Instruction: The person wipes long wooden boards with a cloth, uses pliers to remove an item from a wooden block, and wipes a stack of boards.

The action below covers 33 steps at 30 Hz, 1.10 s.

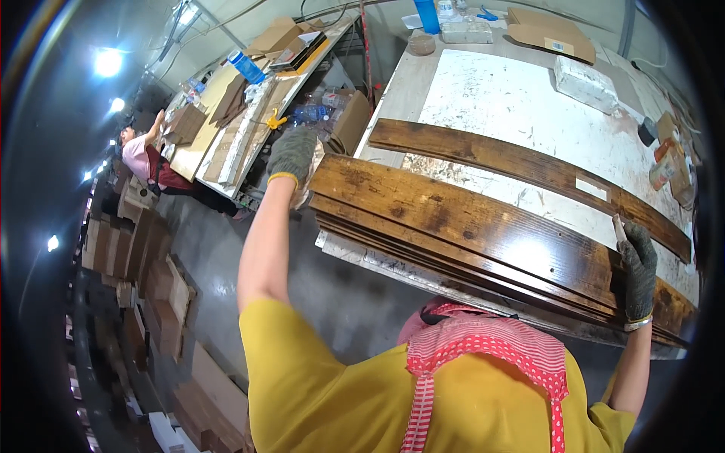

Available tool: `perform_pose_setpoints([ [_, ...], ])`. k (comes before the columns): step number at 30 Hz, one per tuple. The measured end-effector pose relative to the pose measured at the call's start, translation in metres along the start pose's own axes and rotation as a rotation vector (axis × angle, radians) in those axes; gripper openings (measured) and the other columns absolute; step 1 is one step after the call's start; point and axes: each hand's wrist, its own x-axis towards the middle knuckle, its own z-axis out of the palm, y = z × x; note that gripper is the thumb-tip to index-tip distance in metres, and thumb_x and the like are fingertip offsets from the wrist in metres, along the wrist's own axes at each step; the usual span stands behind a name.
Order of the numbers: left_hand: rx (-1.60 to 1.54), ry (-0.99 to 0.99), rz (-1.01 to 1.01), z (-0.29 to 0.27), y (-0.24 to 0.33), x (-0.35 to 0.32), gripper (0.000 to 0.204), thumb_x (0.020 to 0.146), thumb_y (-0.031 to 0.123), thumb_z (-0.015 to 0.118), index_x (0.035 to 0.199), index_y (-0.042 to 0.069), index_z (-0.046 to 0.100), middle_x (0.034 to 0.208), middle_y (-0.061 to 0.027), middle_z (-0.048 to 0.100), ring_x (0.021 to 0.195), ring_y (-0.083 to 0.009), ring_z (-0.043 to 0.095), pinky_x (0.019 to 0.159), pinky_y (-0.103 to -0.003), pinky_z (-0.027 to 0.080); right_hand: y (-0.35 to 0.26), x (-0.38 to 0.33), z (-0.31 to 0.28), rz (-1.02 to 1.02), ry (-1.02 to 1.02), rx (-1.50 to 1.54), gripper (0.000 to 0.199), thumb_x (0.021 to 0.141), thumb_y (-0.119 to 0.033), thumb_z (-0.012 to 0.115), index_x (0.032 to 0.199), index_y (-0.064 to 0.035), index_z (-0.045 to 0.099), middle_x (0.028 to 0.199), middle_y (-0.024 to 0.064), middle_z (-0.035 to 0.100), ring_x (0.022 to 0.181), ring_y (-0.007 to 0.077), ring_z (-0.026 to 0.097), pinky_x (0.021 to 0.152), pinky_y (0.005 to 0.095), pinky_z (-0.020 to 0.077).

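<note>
brown wood-grain planks (453, 215), stacked at near edge of white-topped workbench (483, 90).
left gloved hand (293, 156) at stack's left end, right gloved hand (640, 268) at right end; can't tell either grip. single labelled plank (483, 153) behind stack, white block (585, 83) farther back.

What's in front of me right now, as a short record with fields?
Left hand: gloved, at the left end of the plank stack
Right hand: gloved, near the stack's right end
Loose plank: brown, lying beyond the stack
Worktable: white, scuffed top
Far side: white block
Side table: yellow clamp
Co-worker: at left, pink top, dark red apron
</note>
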Motion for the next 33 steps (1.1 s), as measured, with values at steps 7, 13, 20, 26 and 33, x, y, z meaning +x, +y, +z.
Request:
perform_pose_setpoints([
  [7,-0.351,0.348,0.055,-0.019,0.053,-0.056,0.029,0.089,0.033,0.061,0.100,0.007,0.067,0.102,-0.0163,0.066,0.100,-0.0364,0.059,0.087,-0.044,0.048,-0.017,-0.004,-0.002,-0.125,-0.028,-0.146,0.028,0.092,-0.013,0.060,0.116,0.0015,0.063,0.114,0.0108,0.064,0.107,0.0225,0.058,0.097,0.0313,0.0428],
  [13,-0.060,0.570,0.174,-0.032,0.063,-0.077,0.033,0.096,0.037,0.050,0.093,0.008,0.066,0.096,-0.0136,0.065,0.095,-0.0334,0.060,0.082,-0.045,0.048,-0.011,-0.005,0.002,-0.012,-0.036,0.003,0.029,0.089,-0.011,0.059,0.116,0.0002,0.063,0.116,0.0103,0.063,0.109,0.0209,0.058,0.095,0.0309,0.0445],
  [20,0.228,0.149,0.354,-0.050,0.189,-0.145,0.034,0.086,0.019,0.056,0.119,0.012,0.059,0.120,-0.0104,0.060,0.111,-0.0299,0.058,0.093,-0.044,0.047,-0.022,-0.006,-0.003,-0.044,-0.104,-0.011,0.035,0.088,-0.021,0.063,0.117,-0.0008,0.064,0.116,0.0111,0.063,0.109,0.0223,0.058,0.097,0.0323,0.0448],
  [26,0.056,0.519,0.766,-0.057,0.329,-0.194,0.038,0.083,0.016,0.058,0.120,0.009,0.057,0.119,-0.0148,0.058,0.104,-0.0306,0.059,0.080,-0.044,0.049,-0.019,-0.008,-0.002,-0.314,-0.110,-0.088,0.035,0.088,-0.019,0.063,0.118,-0.0013,0.063,0.112,0.0103,0.065,0.104,0.0211,0.060,0.092,0.0329,0.0471],
  [33,-0.497,0.384,0.941,-0.104,0.386,-0.221,0.024,0.084,0.009,0.055,0.106,0.004,0.062,0.099,-0.0120,0.063,0.091,-0.0257,0.063,0.078,-0.043,0.050,-0.006,0.008,-0.020,-0.068,-0.144,0.313,0.035,0.094,-0.021,0.059,0.123,0.0000,0.060,0.112,0.0106,0.064,0.099,0.0157,0.061,0.088,0.0295,0.0499],
])
